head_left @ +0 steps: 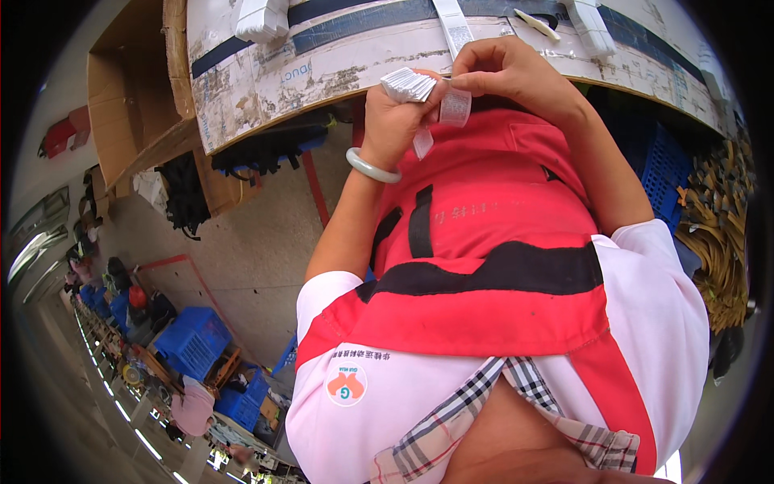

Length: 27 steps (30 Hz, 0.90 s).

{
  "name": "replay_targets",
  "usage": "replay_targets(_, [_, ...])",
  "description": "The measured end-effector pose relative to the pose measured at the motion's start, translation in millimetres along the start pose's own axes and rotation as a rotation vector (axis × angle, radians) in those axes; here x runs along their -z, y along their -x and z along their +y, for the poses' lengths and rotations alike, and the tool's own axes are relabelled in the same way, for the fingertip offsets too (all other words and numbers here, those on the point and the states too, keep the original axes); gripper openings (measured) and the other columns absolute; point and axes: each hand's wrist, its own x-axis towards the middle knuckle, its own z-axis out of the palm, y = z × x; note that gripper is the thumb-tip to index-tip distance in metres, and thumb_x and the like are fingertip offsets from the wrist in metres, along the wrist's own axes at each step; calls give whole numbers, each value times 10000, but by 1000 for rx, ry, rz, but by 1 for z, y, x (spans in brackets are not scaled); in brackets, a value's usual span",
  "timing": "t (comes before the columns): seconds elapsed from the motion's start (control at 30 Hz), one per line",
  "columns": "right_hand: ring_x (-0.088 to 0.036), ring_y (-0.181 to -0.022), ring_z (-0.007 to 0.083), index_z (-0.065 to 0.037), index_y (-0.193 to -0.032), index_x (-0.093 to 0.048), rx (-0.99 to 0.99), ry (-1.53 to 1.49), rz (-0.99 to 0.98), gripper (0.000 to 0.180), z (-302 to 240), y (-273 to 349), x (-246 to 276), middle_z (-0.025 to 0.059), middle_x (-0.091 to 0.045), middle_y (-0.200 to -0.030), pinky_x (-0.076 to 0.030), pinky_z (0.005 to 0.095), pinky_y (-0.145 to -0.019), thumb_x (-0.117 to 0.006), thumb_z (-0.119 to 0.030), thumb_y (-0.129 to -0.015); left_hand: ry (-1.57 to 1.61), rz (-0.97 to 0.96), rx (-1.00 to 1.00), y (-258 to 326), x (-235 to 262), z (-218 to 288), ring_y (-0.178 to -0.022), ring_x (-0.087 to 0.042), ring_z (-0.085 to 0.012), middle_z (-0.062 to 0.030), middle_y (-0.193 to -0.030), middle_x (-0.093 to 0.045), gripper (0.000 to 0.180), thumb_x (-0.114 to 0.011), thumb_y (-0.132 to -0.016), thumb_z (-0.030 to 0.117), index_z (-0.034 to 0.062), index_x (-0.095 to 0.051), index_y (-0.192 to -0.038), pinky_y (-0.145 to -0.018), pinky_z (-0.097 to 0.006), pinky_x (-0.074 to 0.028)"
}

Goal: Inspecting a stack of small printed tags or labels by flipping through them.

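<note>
My left hand (397, 119), with a pale bangle (372, 166) on its wrist, is closed round a fanned stack of small white labels (408, 85). Beside its fingers hangs a thin, see-through printed label (455, 107), with another small white piece (422, 143) dangling lower. My right hand (516, 79) pinches at the top edge of the printed label, thumb against forefinger. Both hands are in front of my red apron (484, 177), close to the near edge of the worktable (339, 85).
On the worktable lie a folded white label bundle (262, 20), a long label strip (454, 32), another bundle (588, 28) and a slim white tool (538, 25). An open cardboard box (133, 97) stands left; a blue crate (665, 173) and tan strips (717, 234) are right.
</note>
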Motion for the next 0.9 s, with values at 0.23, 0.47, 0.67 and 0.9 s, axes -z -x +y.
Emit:
replay_targets(0.23, [-583,-730,78,-14,-899,-655,103,-110,23,113,-2,-5,-14,9,-618,-779,-489,219,-681,-667,-126,-909,375,-129,229,-5,-2,-4,-617,-582,-107,-82,-825,-653,410,-669,-886,390,-9,-630,-977,-511,-232,-461])
replay_targets(0.47, [-605,-806,97,-34,-1028,-681,206,120,215,168,26,-20,0,26,-633,-879,-497,230,-722,-630,-167,-940,416,-197,293,-10,4,-18,-700,-636,-162,-56,-782,-614,220,-675,-908,160,-7,-619,-1040,-616,-261,-531])
replay_targets(0.67, [-604,-828,169,-60,-1038,-686,492,772,578,189,41,-56,44,61,-618,-952,-493,284,-709,-680,-171,-884,299,-97,297,-17,-1,-14,-672,-599,-148,-35,-749,-581,197,-670,-908,134,-3,-629,-1045,-567,-252,-471])
replay_targets(0.9, [-621,-791,238,-51,-916,-714,454,627,570,129,35,-52,34,98,-596,-914,-500,330,-680,-728,-144,-827,-143,150,-102,-26,-6,-2,-577,-520,-34,5,-706,-630,179,-613,-800,-63,-6,-719,-933,-496,-187,-386])
